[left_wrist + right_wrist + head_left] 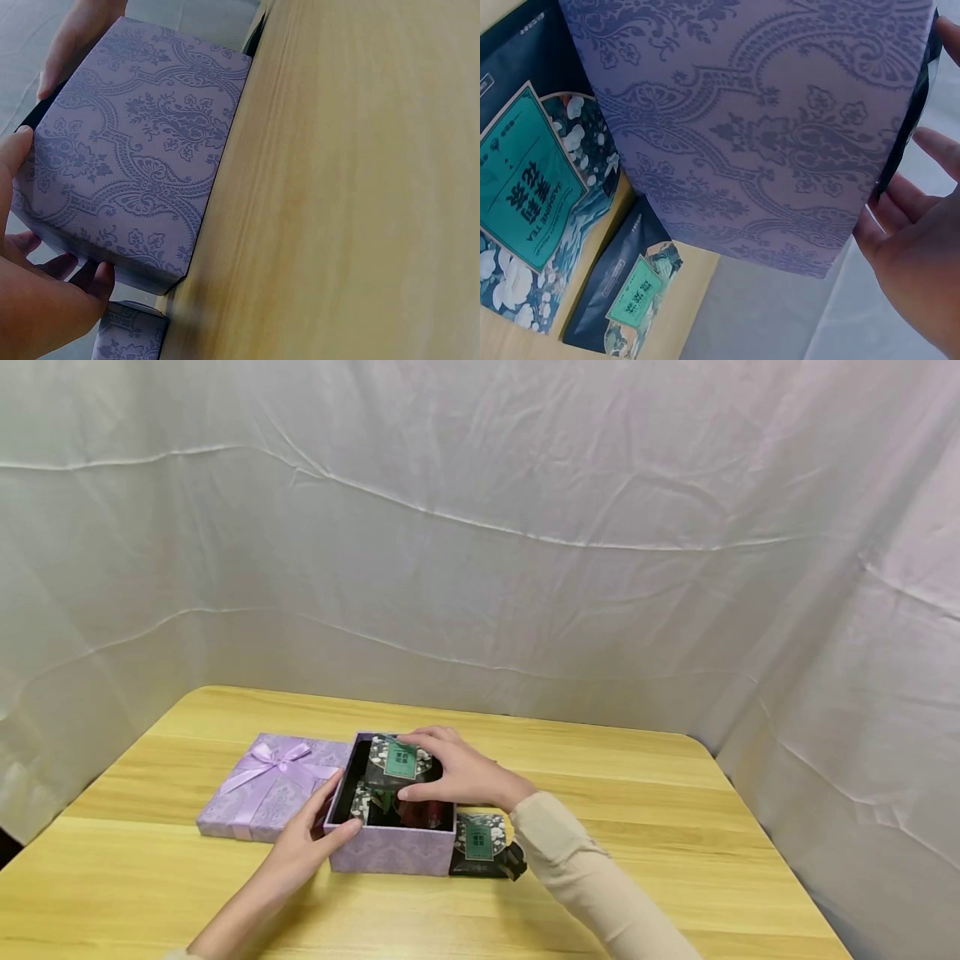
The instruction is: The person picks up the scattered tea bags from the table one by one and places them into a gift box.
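Observation:
A purple patterned gift box (390,850) stands lidless on the table. My left hand (303,839) grips its left front corner, thumb on the front rim and fingers along the left side; the left wrist view shows these fingers (94,277) against the wall. My right hand (468,770) reaches over the right rim and holds a dark tea packet (399,760) with a green label at the top of the box. Beneath lie more dark packets (362,802), partly covered by the hand. In the right wrist view, a jasmine tea packet (532,172) lies beside the box.
The purple lid (273,789), tied with a ribbon bow, lies left of the box. Another dark tea packet (630,289) shows near the jasmine one in the right wrist view. The wooden table (637,860) is backed by hanging pale cloth (480,568).

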